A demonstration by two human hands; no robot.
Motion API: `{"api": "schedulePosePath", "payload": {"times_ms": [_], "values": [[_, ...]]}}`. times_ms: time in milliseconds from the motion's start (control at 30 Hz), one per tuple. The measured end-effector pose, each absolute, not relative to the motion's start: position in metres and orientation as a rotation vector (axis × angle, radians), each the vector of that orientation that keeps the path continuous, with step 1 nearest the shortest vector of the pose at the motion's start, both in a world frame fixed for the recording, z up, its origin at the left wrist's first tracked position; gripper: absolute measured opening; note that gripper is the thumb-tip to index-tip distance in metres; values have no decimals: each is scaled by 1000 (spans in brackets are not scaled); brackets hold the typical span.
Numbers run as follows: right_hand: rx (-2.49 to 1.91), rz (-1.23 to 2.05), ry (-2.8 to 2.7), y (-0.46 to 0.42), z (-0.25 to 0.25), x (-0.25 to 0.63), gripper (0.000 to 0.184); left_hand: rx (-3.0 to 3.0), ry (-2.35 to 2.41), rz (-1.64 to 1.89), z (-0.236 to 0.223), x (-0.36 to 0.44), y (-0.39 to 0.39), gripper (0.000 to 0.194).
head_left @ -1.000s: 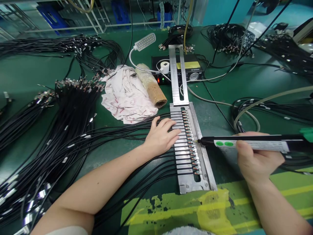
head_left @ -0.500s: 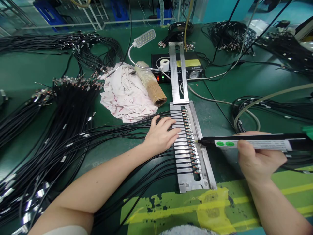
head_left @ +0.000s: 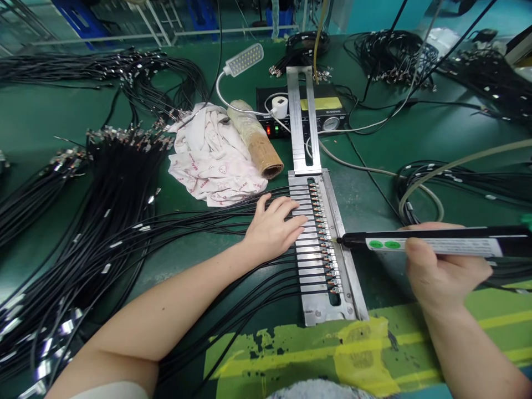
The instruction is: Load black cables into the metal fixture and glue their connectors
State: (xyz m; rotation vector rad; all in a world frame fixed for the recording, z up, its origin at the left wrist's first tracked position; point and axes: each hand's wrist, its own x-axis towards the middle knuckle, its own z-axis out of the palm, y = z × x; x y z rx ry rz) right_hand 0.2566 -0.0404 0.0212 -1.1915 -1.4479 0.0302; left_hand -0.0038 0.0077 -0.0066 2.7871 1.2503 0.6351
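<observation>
A metal fixture (head_left: pixel 312 303) holds a row of black cables (head_left: pixel 224 209) side by side, their small metal connector ends (head_left: pixel 323 239) along its right part. My left hand (head_left: pixel 272 230) lies over the cables and the fixture's left edge, fingers stretched and slightly apart, pressing on them from above. In my right hand (head_left: pixel 444 271) is a black glue dispensing pen (head_left: pixel 449 242) with a white label and two green stickers. Held level, it points left. Its thin tip is at the connectors near the middle of the row; whether it touches one is too small to tell.
Behind the fixture stands a black control box (head_left: pixel 334 116) with a gauge, beside a slotted metal bar (head_left: pixel 296 127). A cloth (head_left: pixel 216 166), a cardboard tube (head_left: pixel 266 158) and a small lamp (head_left: pixel 245 60) sit left of it. Cable bundles (head_left: pixel 120 183) cover the left side.
The view has shifted very slightly. Both hands and the dispensing pen hold nearly the same place on the fixture.
</observation>
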Motion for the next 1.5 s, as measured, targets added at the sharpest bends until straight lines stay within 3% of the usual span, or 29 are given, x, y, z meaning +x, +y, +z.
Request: {"api": "schedulePosePath", "payload": {"times_ms": [400, 700, 933, 1500], "values": [[-1193, 48, -1383, -37, 19, 255, 5, 2789, 1234, 645, -7, -5, 8, 22], [-1095, 12, -1229, -31, 18, 257, 16, 2787, 1232, 633, -7, -5, 8, 23], [-1116, 67, -1364, -40, 21, 257, 5, 2784, 1242, 646, -6, -4, 7, 23], [-1183, 57, -1383, -40, 19, 257, 6, 2782, 1241, 635, -6, -4, 7, 23]]}}
